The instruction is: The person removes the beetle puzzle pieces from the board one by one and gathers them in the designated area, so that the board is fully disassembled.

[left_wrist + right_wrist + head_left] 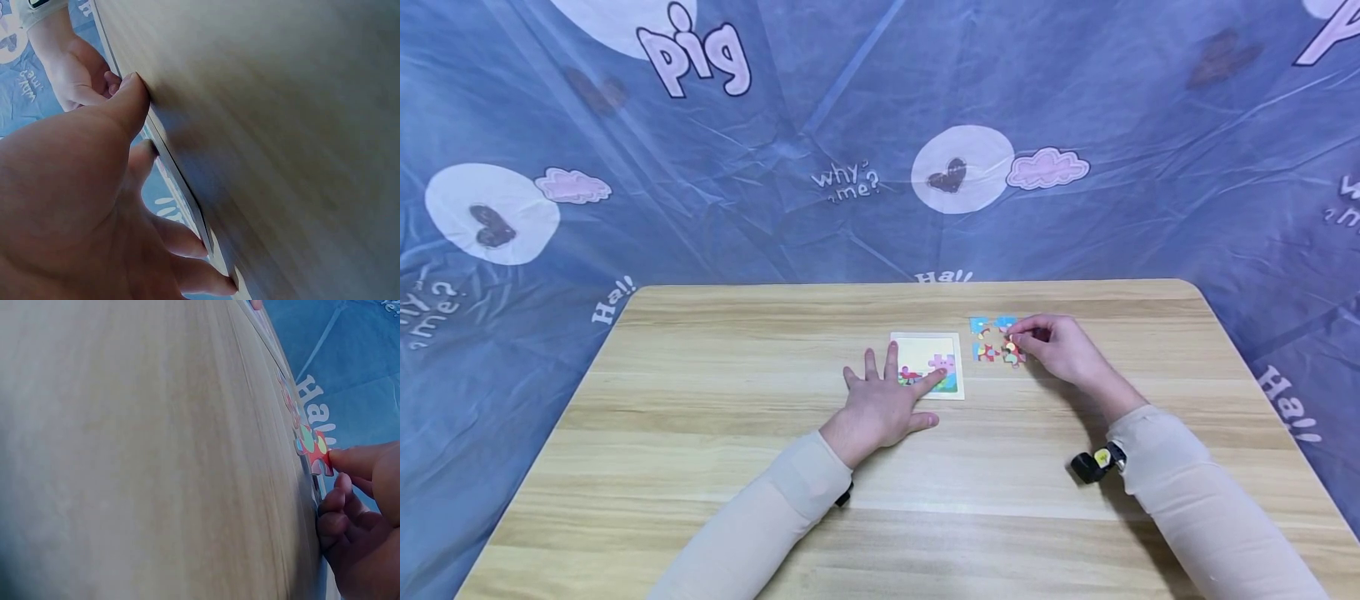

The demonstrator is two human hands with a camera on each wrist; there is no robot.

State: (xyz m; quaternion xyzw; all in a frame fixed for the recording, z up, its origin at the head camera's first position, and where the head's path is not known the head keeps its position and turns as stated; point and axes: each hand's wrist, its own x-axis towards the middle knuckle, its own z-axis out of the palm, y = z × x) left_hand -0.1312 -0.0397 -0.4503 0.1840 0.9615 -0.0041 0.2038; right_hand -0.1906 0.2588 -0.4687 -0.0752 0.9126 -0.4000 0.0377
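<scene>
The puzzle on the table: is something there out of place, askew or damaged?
Nothing clearly stands out. The left hand touches the partly filled board; loose pieces lie beside it, and the right hand pinches a red piece. I see no damage.

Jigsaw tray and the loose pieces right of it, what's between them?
In the head view, just a narrow bare strip of wooden tabletop separates the jigsaw tray from the pieces.

Wood-grain table (962, 483), puzzle tray (925, 348), loose pieces (987, 353)
</scene>
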